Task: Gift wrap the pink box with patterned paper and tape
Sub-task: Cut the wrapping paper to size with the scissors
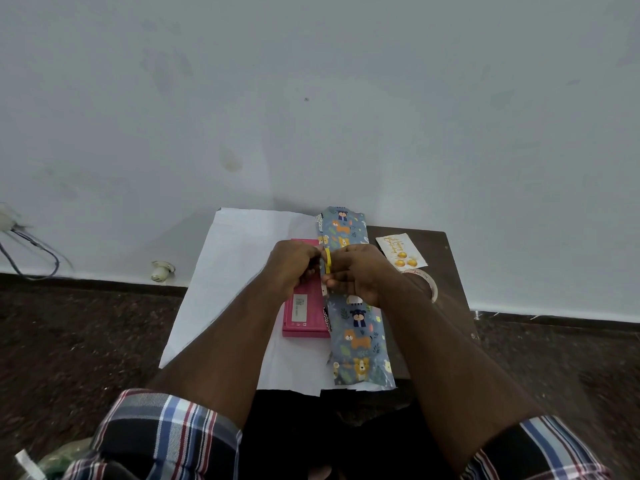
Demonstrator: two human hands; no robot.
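Note:
The pink box point(304, 315) lies flat on a white sheet point(228, 271) spread over a small dark table point(443, 271). Right of the box lies a folded, flattened roll of blue patterned paper point(360, 337) with cartoon animals, running from the table's near edge to the far edge. A yellow band point(328, 260) circles the roll near its middle. My left hand point(294, 268) and my right hand point(356, 271) meet over the band, fingers curled around the paper and band. The tape roll point(431, 285) lies at the right, partly hidden by my right wrist.
A small card with gold balloons point(401, 253) lies on the table's far right. The grey wall stands close behind the table. A wall socket with wires point(7, 221) and a white fitting point(161, 270) sit at the left by the floor. Dark floor surrounds the table.

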